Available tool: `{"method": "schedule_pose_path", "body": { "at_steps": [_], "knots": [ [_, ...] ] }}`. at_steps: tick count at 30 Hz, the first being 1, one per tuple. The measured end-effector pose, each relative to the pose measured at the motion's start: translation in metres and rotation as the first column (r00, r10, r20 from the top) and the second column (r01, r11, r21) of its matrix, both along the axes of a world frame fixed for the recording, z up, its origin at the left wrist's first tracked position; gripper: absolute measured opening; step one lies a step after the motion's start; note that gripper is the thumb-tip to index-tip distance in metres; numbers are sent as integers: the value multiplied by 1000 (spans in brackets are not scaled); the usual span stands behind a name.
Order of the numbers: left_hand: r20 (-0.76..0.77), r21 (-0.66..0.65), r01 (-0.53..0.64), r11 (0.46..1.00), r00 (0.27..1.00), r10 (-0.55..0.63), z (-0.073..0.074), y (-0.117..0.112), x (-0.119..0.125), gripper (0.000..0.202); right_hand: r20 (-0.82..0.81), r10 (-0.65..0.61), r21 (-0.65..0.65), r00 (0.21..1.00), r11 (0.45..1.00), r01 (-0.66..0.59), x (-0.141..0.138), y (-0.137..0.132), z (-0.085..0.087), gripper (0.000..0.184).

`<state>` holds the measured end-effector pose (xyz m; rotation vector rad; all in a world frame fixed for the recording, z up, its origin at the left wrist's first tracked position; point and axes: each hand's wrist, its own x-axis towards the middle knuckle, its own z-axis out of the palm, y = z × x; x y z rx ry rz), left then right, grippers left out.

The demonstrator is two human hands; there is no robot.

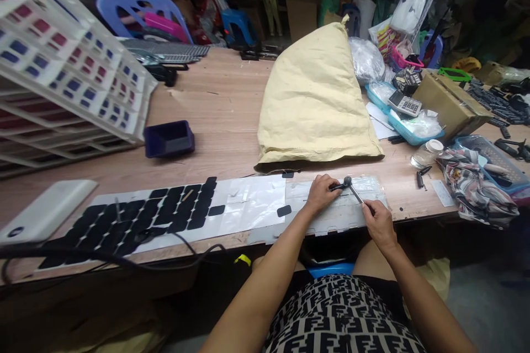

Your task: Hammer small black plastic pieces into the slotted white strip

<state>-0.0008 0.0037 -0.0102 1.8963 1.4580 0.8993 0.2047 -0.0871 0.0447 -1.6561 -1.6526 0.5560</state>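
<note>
My left hand (321, 193) rests on a clear plastic sheet (331, 215) at the table's front edge, its fingers pinched on a small black part (336, 187). My right hand (377, 223) grips the metal handle of a small hammer (351, 187), whose round head sits right beside the black part. To the left, many black rectangular pads (144, 218) lie in rows on a white sheet (248, 204). One loose pad (284, 210) lies just left of my left hand.
A large tan sack (314, 99) lies behind my hands. A white compartment rack (62, 71) stands at left, with a dark blue bin (169, 139) beside it. At right are a calculator (404, 103), a cardboard box (449, 102), blue baskets (492, 160) and a patterned cloth (472, 187). Black cables (124, 256) cross the front edge.
</note>
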Motion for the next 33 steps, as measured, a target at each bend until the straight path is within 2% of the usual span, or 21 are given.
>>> {"method": "schedule_pose_path", "body": {
  "at_steps": [5, 10, 12, 15, 17, 20, 23, 25, 27, 29, 31, 33],
  "knots": [
    [-6, 15, -1, 1000, 1000, 1, 1, 0, 1, 16, -12, 3, 36, 1000, 999, -3, -2, 0, -1, 28],
    [-9, -1, 7, 1000, 1000, -7, 5, 0, 0, 11, 18, 93, 37, 995, 995, -94, -11, -3, -5, 26],
    [-3, -8, 11, 1000, 1000, -11, 7, 0, 0, 11, 45, 98, 26, 994, 995, -99, -7, 1, -9, 26],
    [0, -8, 16, 1000, 1000, -16, 8, 0, 0, 14, 151, 33, 87, 988, 995, -46, 13, 17, -13, 28],
    [-4, -15, 15, 1000, 1000, -16, 7, -1, 1, 13, 301, -76, 171, 950, 985, 25, 35, 32, -16, 28],
    [-7, -17, 11, 1000, 1000, -11, 6, 1, 1, 12, 505, -231, 262, 832, 959, 108, 66, 51, -22, 27],
    [-7, -1, 22, 1000, 1000, -22, 8, 5, -1, 11, 602, -313, 304, 734, 941, 153, 84, 61, -30, 26],
    [2, 49, 37, 998, 999, -37, 12, 0, -2, 12, 626, -333, 314, 706, 935, 162, 86, 61, -34, 26],
    [22, 132, 82, 988, 996, -85, 16, -18, -2, 15, 636, -333, 312, 696, 936, 164, 85, 60, -36, 26],
    [28, 196, 207, 958, 976, -217, 17, -51, -2, 20, 644, -331, 304, 690, 938, 167, 82, 59, -35, 25],
    [-4, 191, 414, 890, 907, -421, 11, -93, -2, 26, 653, -335, 301, 679, 938, 173, 81, 58, -35, 25],
    [-40, 136, 571, 809, 820, -572, -4, -133, -2, 30, 661, -336, 299, 671, 938, 175, 81, 58, -35, 24]
  ]
}}
